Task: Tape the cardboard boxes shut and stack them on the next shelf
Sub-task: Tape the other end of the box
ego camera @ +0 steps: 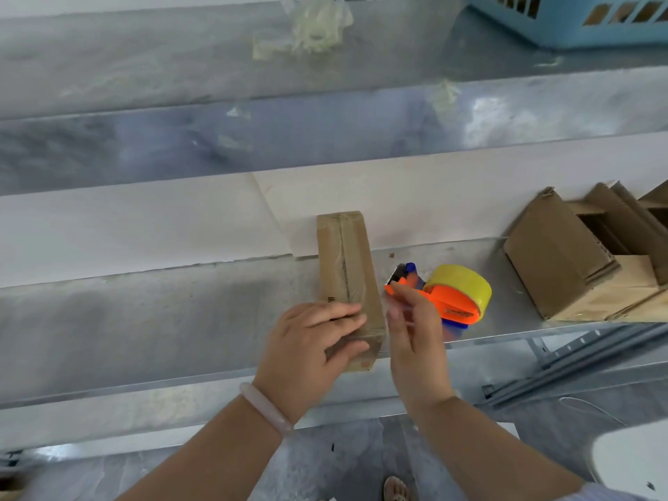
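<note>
A long narrow cardboard box [347, 254] lies on the metal shelf [180, 320], one end toward me, with clear tape running along its top seam. My left hand [307, 348] presses flat on the near end of the box, fingers straight across the top. My right hand [412, 341] is upright just right of the box, its fingers fairly straight and blurred. Something translucent shows by the fingertips; I cannot tell whether it is tape. An orange tape dispenser [452, 301] with a yellow roll lies on the shelf behind my right hand.
Several open, untaped cardboard boxes [578, 258] stand at the shelf's right end. A blue plastic basket [578, 27] sits on the shelf above, with crumpled tape scraps [311, 30] to its left. A white wall panel backs the shelf.
</note>
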